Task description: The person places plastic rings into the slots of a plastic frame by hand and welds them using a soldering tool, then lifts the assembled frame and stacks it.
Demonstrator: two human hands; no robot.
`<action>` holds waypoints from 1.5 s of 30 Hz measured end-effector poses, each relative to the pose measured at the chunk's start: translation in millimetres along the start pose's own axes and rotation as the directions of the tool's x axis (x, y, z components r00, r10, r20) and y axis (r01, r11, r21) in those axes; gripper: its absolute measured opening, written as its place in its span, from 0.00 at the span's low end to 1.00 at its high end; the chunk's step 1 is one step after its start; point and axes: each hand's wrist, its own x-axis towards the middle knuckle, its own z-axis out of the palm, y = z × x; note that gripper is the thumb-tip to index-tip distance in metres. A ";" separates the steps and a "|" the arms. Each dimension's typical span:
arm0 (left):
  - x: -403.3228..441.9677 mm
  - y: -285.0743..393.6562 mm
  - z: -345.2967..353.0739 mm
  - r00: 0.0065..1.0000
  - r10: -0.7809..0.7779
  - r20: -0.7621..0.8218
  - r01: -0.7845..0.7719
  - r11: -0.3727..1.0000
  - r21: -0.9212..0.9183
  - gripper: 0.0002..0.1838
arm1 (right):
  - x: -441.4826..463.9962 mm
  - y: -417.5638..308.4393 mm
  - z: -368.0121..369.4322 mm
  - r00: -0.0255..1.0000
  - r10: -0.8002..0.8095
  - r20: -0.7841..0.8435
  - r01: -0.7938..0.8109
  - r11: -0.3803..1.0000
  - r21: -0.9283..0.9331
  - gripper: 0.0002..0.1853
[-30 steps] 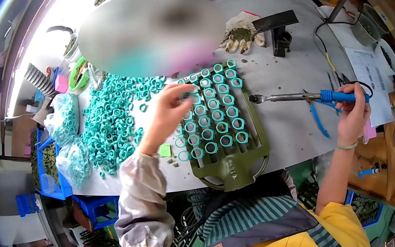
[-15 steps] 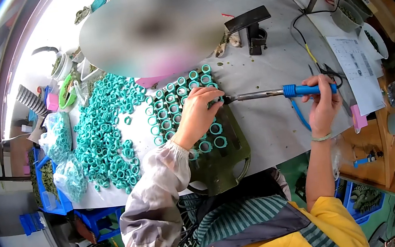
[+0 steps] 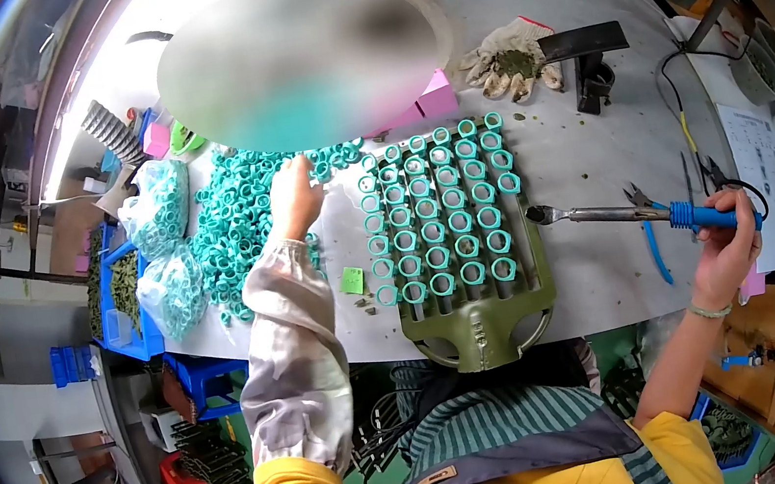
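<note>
My right hand point(image 3: 724, 254) is wrapped around the blue handle of a soldering iron point(image 3: 621, 212). The iron's metal shaft points left, its dark flat tip close to the right edge of an olive-green rack point(image 3: 480, 323). Teal rings point(image 3: 434, 232) stand in columns on that rack, with bare slots on its right side. My left hand point(image 3: 296, 200) is at the right edge of a heap of loose teal rings point(image 3: 233, 199), fingers curled and bunched. Whatever lies between those fingertips is hidden.
Left of the heap lie clear bags of rings point(image 3: 172, 292) and a blue crate point(image 3: 129, 288). A stained glove point(image 3: 511, 61) and a black stand point(image 3: 589, 65) are at the back. Pliers point(image 3: 639, 197) lie near the iron. A green note point(image 3: 351, 281) lies left of the rack.
My left hand has left the rack and moved left to the heap. My right hand still holds the soldering iron, its tip now off the rings. The camera view has shifted left.
</note>
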 end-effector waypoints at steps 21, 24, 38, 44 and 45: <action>-45.8 109.0 -48.5 0.976 0.101 0.193 0.104 0.563 -0.820 0.19 | -6.0 -12.5 -6.8 0.996 -0.032 0.081 0.037 0.998 -0.056 0.16; -56.6 184.4 -59.0 0.963 0.241 0.119 -0.046 0.584 -0.810 0.16 | -7.1 -7.9 -6.9 0.996 -0.041 0.079 0.044 0.998 -0.039 0.14; -42.1 242.4 -14.8 0.831 0.557 0.009 -0.458 0.692 -0.558 0.16 | -14.0 6.3 3.4 0.990 -0.018 0.138 0.014 0.999 0.029 0.15; -40.1 237.4 -18.9 0.828 0.560 0.031 -0.444 0.688 -0.574 0.17 | -3.6 -8.3 -11.8 0.996 0.001 0.091 -0.001 1.000 0.007 0.15; -37.1 232.2 -19.4 0.833 0.553 0.012 -0.425 0.653 -0.627 0.17 | -2.5 -9.1 -10.9 0.997 -0.006 0.075 0.006 1.000 0.004 0.15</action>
